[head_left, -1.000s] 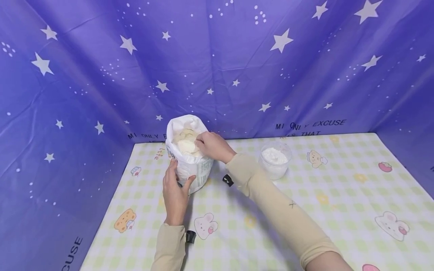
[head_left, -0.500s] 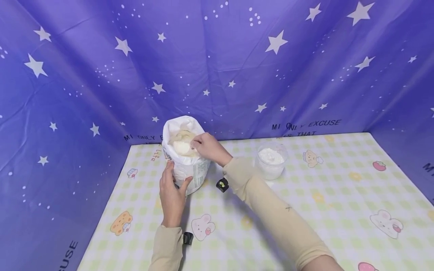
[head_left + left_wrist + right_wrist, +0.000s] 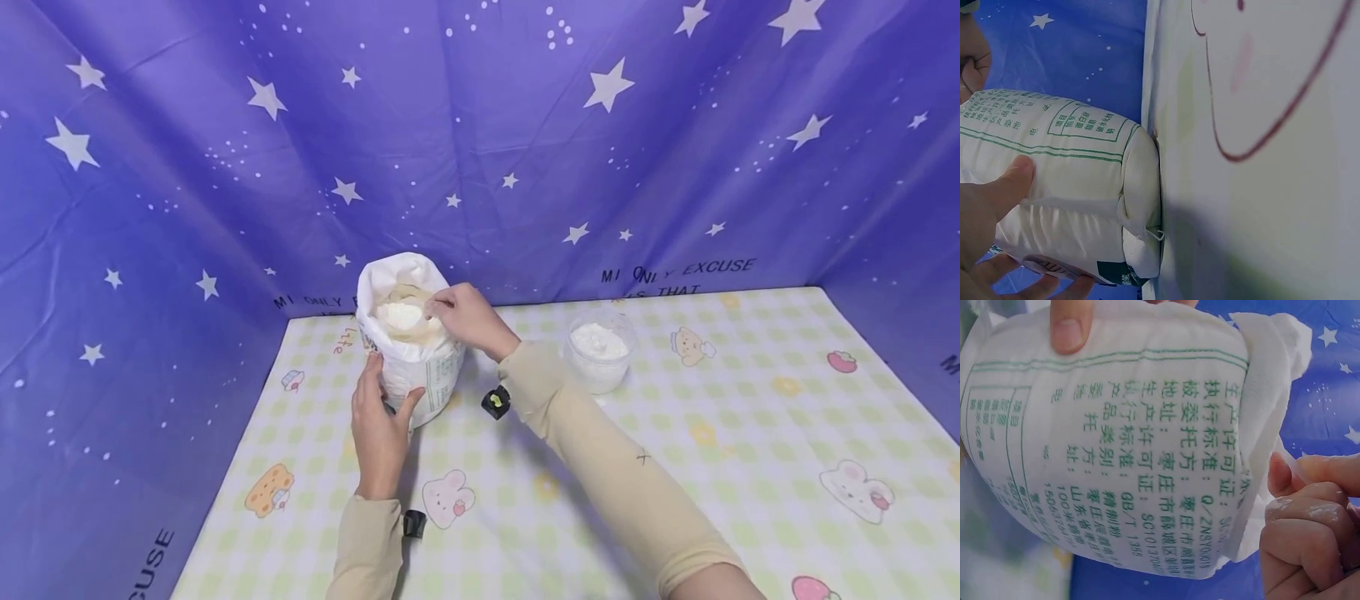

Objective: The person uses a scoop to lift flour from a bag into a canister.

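An open white cloth bag of flour (image 3: 423, 379) with green print stands upright near the table's back edge. My left hand (image 3: 381, 433) steadies it from the front left, thumb and fingers spread against its side. In the left wrist view the thumb (image 3: 1013, 184) presses below the printed lines. My right hand (image 3: 471, 321) is at the bag's mouth, pinching the thin whitish handle of a spoon (image 3: 1297, 470). Inside the bag, a heap of white flour (image 3: 401, 315) sits where the spoon's bowl is; its outline is hard to make out. White powder dusts the right knuckles.
A clear round tub (image 3: 597, 371) holding white powder stands right of the bag, beyond my right forearm. A green-checked cloth (image 3: 750, 500) with cartoon prints covers the table. Behind the table hangs a blue star-patterned curtain (image 3: 525, 100).
My right hand has risen slightly at the bag's mouth, still pinching the spoon. The left hand keeps its place on the bag. The head view has shifted a little.
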Demonstrator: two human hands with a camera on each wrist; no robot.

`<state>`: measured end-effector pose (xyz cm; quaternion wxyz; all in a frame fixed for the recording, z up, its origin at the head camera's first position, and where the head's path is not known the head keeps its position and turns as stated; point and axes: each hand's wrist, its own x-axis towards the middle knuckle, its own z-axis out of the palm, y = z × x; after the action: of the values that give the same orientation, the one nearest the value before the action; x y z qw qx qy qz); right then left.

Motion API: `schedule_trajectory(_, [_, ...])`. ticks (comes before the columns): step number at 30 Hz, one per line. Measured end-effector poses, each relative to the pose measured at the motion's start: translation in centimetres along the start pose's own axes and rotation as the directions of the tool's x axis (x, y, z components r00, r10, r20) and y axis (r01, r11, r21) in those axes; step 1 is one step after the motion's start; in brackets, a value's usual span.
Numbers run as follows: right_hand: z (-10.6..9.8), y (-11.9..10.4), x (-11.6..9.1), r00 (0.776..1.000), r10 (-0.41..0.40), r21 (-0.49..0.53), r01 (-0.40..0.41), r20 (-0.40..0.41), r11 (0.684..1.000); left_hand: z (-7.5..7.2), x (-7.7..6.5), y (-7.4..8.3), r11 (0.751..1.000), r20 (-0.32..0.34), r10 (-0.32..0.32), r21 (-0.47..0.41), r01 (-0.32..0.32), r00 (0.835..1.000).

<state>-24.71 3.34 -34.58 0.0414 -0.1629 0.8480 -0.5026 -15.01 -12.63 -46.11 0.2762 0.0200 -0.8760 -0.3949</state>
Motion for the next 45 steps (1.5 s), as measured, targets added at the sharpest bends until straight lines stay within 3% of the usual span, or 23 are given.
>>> schedule_trajectory(7, [-0.5,0.9,-0.7,0.994,0.106,0.139,-0.101,-0.028,0.985,-0.1,-0.1,0.2,1.0,-0.008,0.008,-0.008,-0.008,1.0])
schedule_trajectory(18, [-1.0,2.0,-1.4,0.99,0.121,0.194,-0.105,-0.074,0.975,0.0,0.0,0.2,1.0,-0.02,0.016,-0.016,-0.016,1.0])
schedule_trajectory(24, [-1.3,2.2,-1.9,0.986,0.155,0.315,-0.131,-0.053,0.94,0.0,-0.1,0.2,1.0,-0.015,0.01,-0.016,-0.01,1.0])
schedule_trajectory(37, [-2.3,2.2,-3.1,0.981,0.193,0.425,-0.173,-0.006,0.889,-0.2,-0.2,0.3,1.0,-0.012,0.007,-0.022,-0.007,1.0])
schedule_trajectory(45, [-3.2,2.3,-4.1,0.988,0.155,0.418,-0.132,-0.021,0.899,-0.3,-0.2,0.4,1.0,0.0,-0.006,-0.023,0.006,1.0])
